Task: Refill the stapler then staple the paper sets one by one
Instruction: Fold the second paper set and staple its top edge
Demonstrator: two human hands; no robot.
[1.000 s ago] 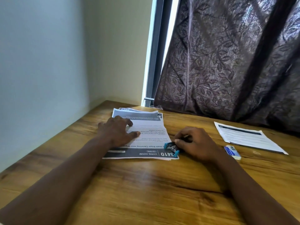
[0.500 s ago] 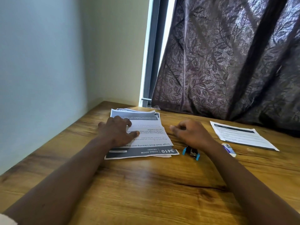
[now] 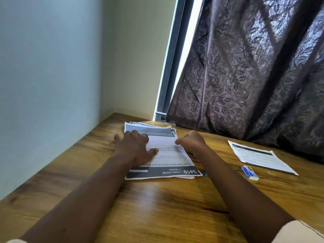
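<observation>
Thumb on the stack (image 3: 168,142), right edge.
Curled right hand (image 3: 192,143), pinching or not I can't tell; left hand (image 3: 135,149) flat on top. Stack runs lengthwise toward the table (image 3: 157,207) far-left corner; stapler (image 3: 206,174), a blue sliver, at the stack's near-right corner, under the forearm.

The curtain (image 3: 245,85) is purple with leaf pattern, table (image 3: 157,207) brown wood-grain, papers (image 3: 163,172) white with grey bands.

My right forearm (image 3: 228,183) is hiding the stapler (image 3: 206,174) except a blue sliver. I am not making out whether my right hand (image 3: 192,143) is pinching the paper stack (image 3: 163,139).
</observation>
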